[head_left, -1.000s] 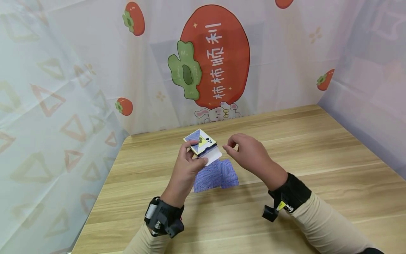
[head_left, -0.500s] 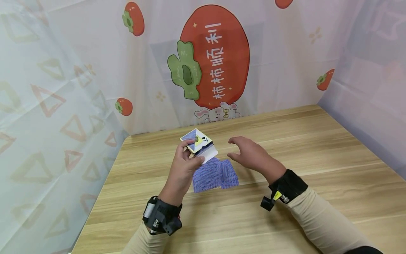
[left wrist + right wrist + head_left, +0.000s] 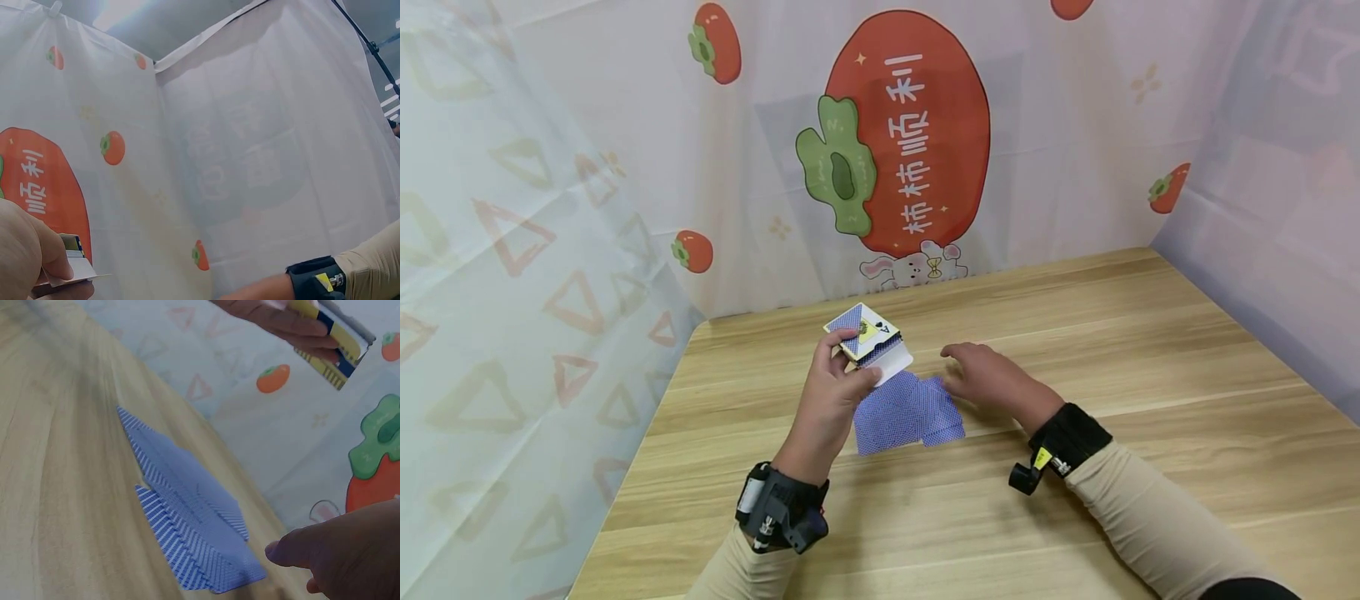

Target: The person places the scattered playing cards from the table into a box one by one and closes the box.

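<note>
My left hand grips a playing-card box above the table, fingers on its far side and thumb by the white flap. The flap stands open, and dark blue shows at the box's mouth. An ace of spades design is on the face. Below lie blue-backed playing cards, face down in overlapping piles. My right hand hovers low at their far right corner, its fingers loosely bent. In the right wrist view, a fingertip appears just beside the cards; contact is hard to tell.
The wooden table carries the cards near its middle. A white curtain printed with persimmons hangs along the back edge, and more cloth hangs at both sides. Each wrist wears a black strap with a small camera.
My right hand has come down and slightly left to the cards' far right corner. My left hand, with the card box, has shifted a little left. The cards have stayed put.
</note>
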Tool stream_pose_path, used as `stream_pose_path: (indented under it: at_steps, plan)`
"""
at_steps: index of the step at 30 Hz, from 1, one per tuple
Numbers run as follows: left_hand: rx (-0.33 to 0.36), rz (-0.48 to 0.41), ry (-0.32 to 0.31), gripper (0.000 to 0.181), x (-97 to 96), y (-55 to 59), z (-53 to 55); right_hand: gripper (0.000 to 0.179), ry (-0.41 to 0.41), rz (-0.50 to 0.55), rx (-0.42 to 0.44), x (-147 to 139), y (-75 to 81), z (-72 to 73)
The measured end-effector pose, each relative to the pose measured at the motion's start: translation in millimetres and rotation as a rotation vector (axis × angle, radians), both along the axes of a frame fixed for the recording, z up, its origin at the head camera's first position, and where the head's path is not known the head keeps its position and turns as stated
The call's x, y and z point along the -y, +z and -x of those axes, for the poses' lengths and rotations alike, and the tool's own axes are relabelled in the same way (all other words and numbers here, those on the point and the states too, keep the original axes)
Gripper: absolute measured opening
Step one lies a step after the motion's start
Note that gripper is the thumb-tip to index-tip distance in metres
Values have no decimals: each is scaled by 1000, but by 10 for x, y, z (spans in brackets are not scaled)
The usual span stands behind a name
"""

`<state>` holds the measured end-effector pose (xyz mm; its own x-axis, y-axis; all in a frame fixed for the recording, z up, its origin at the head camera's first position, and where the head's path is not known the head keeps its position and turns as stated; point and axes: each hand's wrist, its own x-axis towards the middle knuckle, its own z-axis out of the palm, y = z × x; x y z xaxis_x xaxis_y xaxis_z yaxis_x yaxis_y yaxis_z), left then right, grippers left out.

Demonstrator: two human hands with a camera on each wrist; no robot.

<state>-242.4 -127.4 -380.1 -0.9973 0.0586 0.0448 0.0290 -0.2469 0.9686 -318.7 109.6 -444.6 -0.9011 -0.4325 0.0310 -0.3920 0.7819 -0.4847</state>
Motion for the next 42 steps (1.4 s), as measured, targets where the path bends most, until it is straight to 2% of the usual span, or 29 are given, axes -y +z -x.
stream_pose_path:
  at_steps: [9,19,22,24,26,29,32,36,39,42]
  plan:
    - [-6,-10,-2,65,16,4,15,54,35,-20,-96,82,-141,60]
    - [-7,-14,-4,65,3,-17,16,63,41,33,-42,459,-231,204]
    - [-8,-13,-5,65,0,-26,14,65,100,72,-65,634,-258,174]
    - [-6,-13,-3,65,-2,-29,10,71,161,53,-99,750,-280,117]
    - [-7,-13,0,65,-1,-29,7,77,233,-25,-115,847,-304,39]
    - [-7,-19,0,66,5,-27,6,83,315,-163,-91,923,-317,-83]
    - [-10,-26,0,66,18,-20,10,75,374,-214,-54,883,-266,-168]
    - [-12,-31,6,65,34,-5,13,63,403,-155,-33,668,-182,-177]
    - [-11,-25,9,65,43,2,14,59,368,-112,2,435,-138,-108]
    - [-11,-13,3,66,33,1,13,57,285,-107,51,162,-88,-9]
